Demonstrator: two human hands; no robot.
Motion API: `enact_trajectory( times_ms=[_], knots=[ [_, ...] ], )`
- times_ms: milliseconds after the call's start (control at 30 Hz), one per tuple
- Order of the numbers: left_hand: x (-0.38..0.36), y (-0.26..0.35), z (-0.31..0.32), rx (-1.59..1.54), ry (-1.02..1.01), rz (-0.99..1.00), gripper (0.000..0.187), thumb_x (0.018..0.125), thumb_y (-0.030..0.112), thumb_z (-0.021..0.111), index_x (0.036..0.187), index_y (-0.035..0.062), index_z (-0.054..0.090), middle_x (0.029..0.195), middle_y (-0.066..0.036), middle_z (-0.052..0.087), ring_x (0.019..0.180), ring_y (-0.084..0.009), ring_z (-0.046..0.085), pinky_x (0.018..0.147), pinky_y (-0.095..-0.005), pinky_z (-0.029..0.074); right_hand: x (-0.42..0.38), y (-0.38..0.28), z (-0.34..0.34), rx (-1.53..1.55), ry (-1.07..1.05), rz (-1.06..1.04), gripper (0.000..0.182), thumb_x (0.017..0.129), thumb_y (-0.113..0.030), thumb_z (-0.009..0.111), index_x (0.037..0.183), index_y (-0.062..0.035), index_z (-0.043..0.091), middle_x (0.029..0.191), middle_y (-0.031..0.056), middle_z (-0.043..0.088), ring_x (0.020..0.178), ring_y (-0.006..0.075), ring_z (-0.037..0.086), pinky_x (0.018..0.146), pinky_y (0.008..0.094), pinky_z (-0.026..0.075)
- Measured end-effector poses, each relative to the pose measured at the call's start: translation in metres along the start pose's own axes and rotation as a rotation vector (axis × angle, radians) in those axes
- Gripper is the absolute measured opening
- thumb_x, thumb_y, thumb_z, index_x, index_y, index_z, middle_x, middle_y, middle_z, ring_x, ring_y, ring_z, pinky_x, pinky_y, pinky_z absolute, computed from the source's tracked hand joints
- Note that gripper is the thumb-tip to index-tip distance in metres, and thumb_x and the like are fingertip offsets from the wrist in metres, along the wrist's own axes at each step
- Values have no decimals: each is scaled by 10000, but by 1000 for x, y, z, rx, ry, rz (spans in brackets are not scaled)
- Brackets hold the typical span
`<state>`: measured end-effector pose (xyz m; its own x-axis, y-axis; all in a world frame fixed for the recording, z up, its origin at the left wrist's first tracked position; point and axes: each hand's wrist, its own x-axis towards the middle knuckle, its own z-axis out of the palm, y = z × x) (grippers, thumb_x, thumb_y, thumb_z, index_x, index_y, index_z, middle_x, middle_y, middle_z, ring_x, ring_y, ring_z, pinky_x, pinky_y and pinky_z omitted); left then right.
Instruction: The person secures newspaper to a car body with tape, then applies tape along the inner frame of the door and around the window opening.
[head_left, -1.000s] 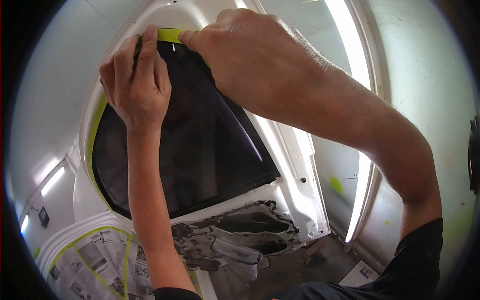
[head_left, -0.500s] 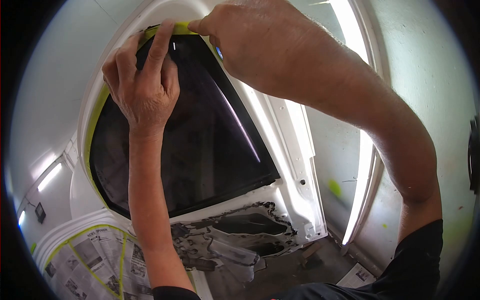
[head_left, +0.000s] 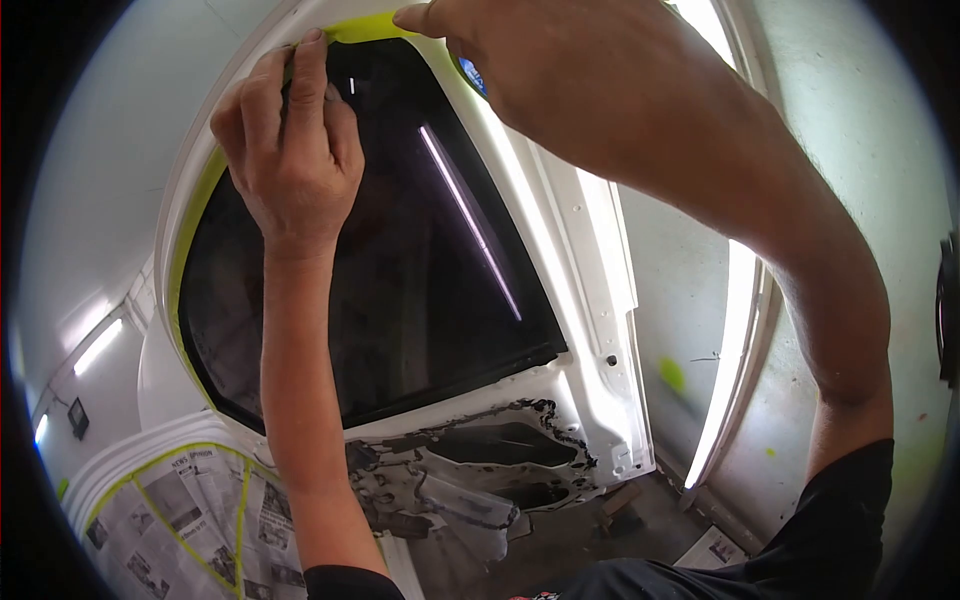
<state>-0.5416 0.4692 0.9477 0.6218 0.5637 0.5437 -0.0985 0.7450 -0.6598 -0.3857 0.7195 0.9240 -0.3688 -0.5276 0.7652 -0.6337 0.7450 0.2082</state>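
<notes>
A strip of yellow-green masking tape (head_left: 362, 28) runs along the top edge of a dark window (head_left: 390, 220) in a white car door. My left hand (head_left: 290, 150) presses its fingertips on the window frame at the strip's left end, fingers stretched and slightly apart. Up at the right end, my right hand (head_left: 520, 60) is closed around a tape roll (head_left: 472, 77), whose blue inner label peeks out below the palm. Most of the roll is hidden, and one finger points along the strip. More tape (head_left: 190, 230) lines the window's left edge.
Below the window, the white door (head_left: 600, 400) has ragged openings with black sealant and clear plastic (head_left: 465, 505). Newspaper (head_left: 180, 520) bordered with yellow tape covers a panel at lower left. A bright light strip (head_left: 725, 370) and a wall stand to the right.
My right hand has moved right and up with the tape roll, and a longer stretch of tape shows between the hands. My left hand has shifted slightly. The view has tilted a little.
</notes>
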Motion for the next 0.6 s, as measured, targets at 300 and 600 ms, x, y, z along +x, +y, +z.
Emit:
enact_trajectory(
  times_ms=[300, 600],
  knots=[
    [3, -7, 0, -20, -20, 16, 481, 824, 64, 728, 1295, 158, 719, 1145, -24, 635, 1020, -224, 574, 948, -381, 509, 9, 20, 34, -384, 177, -192, 209, 996, -29, 569, 961, 168, 629, 851, 245, 639, 765, 309, 687, 762, 410, 583],
    [1, 4, -8, 35, -109, -19, 517, 859, 23, 716, 1333, 228, 711, 1200, -31, 636, 1100, -219, 585, 1001, -373, 512, 16, 17, 38, -584, 88, -114, 208, 974, -33, 584, 953, 169, 632, 840, 258, 638, 794, 323, 696, 776, 417, 582]
  ],
)
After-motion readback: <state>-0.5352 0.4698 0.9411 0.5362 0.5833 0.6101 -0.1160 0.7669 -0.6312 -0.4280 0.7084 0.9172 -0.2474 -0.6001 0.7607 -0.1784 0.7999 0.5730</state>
